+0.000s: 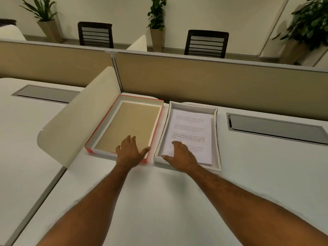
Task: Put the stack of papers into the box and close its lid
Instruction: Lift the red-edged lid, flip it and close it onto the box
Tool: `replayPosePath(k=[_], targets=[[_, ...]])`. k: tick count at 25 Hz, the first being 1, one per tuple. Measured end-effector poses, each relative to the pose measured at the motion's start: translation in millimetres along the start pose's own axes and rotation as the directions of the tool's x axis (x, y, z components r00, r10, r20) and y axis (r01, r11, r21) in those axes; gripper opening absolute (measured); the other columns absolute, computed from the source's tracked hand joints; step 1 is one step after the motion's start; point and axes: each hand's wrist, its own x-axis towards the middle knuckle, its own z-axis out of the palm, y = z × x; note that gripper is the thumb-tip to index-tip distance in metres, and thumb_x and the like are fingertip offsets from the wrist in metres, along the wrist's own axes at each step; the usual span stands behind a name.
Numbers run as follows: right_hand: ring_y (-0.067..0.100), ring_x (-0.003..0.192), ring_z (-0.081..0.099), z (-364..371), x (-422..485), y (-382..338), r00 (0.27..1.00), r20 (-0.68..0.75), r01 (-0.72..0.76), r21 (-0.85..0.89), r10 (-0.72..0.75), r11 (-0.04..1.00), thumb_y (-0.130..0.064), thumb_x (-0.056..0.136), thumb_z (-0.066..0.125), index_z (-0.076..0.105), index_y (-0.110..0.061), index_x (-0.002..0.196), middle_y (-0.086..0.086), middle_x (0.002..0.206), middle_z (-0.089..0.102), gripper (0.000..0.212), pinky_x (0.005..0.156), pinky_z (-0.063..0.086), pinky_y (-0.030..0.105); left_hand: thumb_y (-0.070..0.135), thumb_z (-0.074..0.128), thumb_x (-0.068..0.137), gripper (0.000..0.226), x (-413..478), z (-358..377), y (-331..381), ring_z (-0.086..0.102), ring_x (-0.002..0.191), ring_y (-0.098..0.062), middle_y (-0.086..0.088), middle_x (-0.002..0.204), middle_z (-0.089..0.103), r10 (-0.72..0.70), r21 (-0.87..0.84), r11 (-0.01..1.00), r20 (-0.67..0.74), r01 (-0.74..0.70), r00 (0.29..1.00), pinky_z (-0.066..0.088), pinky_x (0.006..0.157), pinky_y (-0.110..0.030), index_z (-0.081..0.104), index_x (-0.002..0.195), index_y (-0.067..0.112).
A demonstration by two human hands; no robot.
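A shallow white tray [216,139] lies on the desk and holds a stack of printed papers [190,128]. To its left lies a red-edged tray [99,128] with a bare tan floor, open side up; which of the two is the box and which the lid I cannot tell. My left hand [130,151] hovers over the red-edged tray's near right corner, fingers spread, holding nothing. My right hand [181,155] rests flat on the near left part of the papers, fingers apart.
A cream curved side divider [78,119] stands just left of the red-edged tray. A tan partition wall [213,82] runs behind both trays. Grey cable hatches [276,127] [46,93] are set into the white desk [159,201].
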Motion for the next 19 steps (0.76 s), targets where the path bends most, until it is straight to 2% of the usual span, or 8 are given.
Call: replayPosePath(k=[4, 8, 12, 14, 16, 19], targets=[[0.026, 0.133, 0.045, 17, -8, -17, 0.998, 0.017, 0.060, 0.073, -0.061, 0.996, -0.055, 0.084, 0.062, 0.032, -0.011, 0.143, 0.009, 0.148, 0.043, 0.080, 0.104, 0.040, 0.038, 0.077, 0.046, 0.079, 0.093, -7, -2, -22, 0.019, 0.147, -0.035, -0.006, 0.162, 0.017, -0.111, -0.005, 0.994, -0.006, 0.111, 0.994, 0.025, 0.110, -0.061, 0.028, 0.150, 0.018], [0.026, 0.134, 0.045, 32, -7, -44, 0.994, 0.008, 0.104, 0.214, -0.109, 0.971, -0.041, 0.084, 0.067, 0.028, -0.010, 0.147, 0.009, 0.150, 0.042, 0.080, 0.107, 0.039, 0.035, 0.068, 0.059, 0.078, 0.091, -1, -11, -32, 0.021, 0.145, -0.039, -0.009, 0.162, 0.019, -0.288, -0.228, 0.935, -0.036, 0.273, 0.957, 0.031, 0.107, -0.063, 0.031, 0.149, 0.017], [0.026, 0.132, 0.047, 49, 3, -75, 0.998, 0.061, -0.028, 0.415, 0.002, 0.909, -0.037, 0.082, 0.071, 0.030, -0.009, 0.145, 0.010, 0.148, 0.044, 0.080, 0.103, 0.041, 0.030, 0.053, 0.070, 0.079, 0.098, 10, -6, -58, 0.015, 0.146, -0.038, -0.012, 0.162, 0.011, -0.439, -0.331, 0.859, -0.082, 0.391, 0.895, 0.031, 0.107, -0.062, 0.020, 0.151, 0.009], [0.026, 0.127, 0.052, 59, 9, -88, 0.994, 0.085, -0.107, 0.491, 0.075, 0.865, -0.033, 0.082, 0.073, 0.033, -0.007, 0.142, 0.011, 0.144, 0.048, 0.077, 0.096, 0.043, 0.026, 0.045, 0.075, 0.078, 0.103, 14, 0, -76, 0.013, 0.146, -0.040, -0.015, 0.161, 0.006, -0.520, -0.416, 0.794, -0.087, 0.444, 0.849, 0.031, 0.107, -0.060, 0.013, 0.151, 0.007], [0.026, 0.124, 0.053, 68, 15, -98, 0.989, 0.087, -0.147, 0.503, 0.120, 0.852, -0.029, 0.081, 0.074, 0.035, -0.005, 0.138, 0.012, 0.139, 0.049, 0.073, 0.093, 0.044, 0.025, 0.037, 0.078, 0.077, 0.108, 20, 2, -91, 0.011, 0.145, -0.041, -0.017, 0.161, 0.005, -0.601, -0.541, 0.692, -0.062, 0.479, 0.797, 0.028, 0.111, -0.057, 0.007, 0.151, 0.005], [0.032, 0.130, 0.048, 79, 25, -112, 0.979, 0.117, -0.202, 0.434, 0.167, 0.878, -0.032, 0.080, 0.075, 0.029, 0.003, 0.139, 0.017, 0.142, 0.041, 0.083, 0.104, 0.041, 0.031, 0.033, 0.077, 0.078, 0.110, 33, -2, -110, 0.010, 0.147, -0.040, -0.017, 0.162, 0.006, -0.642, -0.656, 0.575, 0.009, 0.489, 0.767, 0.019, 0.118, -0.052, 0.001, 0.152, 0.005]])
